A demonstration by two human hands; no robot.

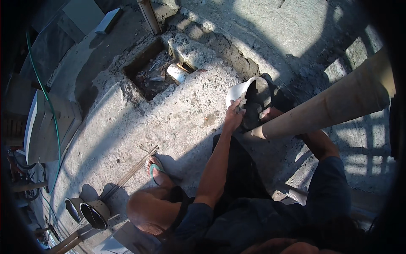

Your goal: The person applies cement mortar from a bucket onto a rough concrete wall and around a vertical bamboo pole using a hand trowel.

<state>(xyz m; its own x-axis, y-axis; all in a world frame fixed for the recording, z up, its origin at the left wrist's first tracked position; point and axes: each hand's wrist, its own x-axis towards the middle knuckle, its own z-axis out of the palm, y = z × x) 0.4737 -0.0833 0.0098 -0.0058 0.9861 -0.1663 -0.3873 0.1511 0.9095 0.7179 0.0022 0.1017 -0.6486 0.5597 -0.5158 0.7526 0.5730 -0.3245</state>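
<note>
Right of centre in the head view, a pale bucket [237,91] sits tilted on the rough concrete ground [198,108], its mouth turned partly toward the person and its inside dark, with grey clumped matter [252,111] in it. The left hand [234,114] is closed over the near-left part of the rim, fingers curled around the edge. The right hand [272,113] is at the opposite side of the mouth, partly behind a thick bamboo pole [321,99]; I cannot tell whether its fingers grip the rim or only touch it.

The wall looks like thin plastic: light by itself, slightly springy, unlikely to shatter but perhaps apt to crack at a worn edge. The contents probably add most of the weight and make it bottom-heavy or lopsided when tipped. Any grit or damp on the rim could make it slippery. The surest hold seems to be two opposite points of the rim, or one hand there and another beneath the base; whether it has a handle is not clear.
</note>
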